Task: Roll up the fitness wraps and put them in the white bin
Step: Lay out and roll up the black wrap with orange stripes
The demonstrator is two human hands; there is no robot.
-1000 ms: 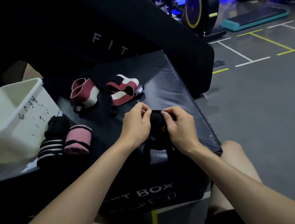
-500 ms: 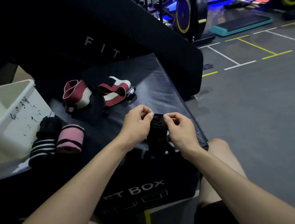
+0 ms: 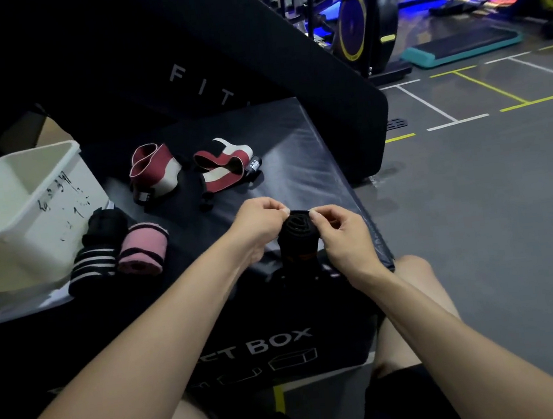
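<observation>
Head view: the left hand (image 3: 257, 223) and right hand (image 3: 341, 233) are both pinching the top edge of a rolled black wrap (image 3: 298, 238), holding it upright at frame centre over the black foam box (image 3: 300, 158). The white bin (image 3: 28, 217) is sitting at left, tilted.
</observation>
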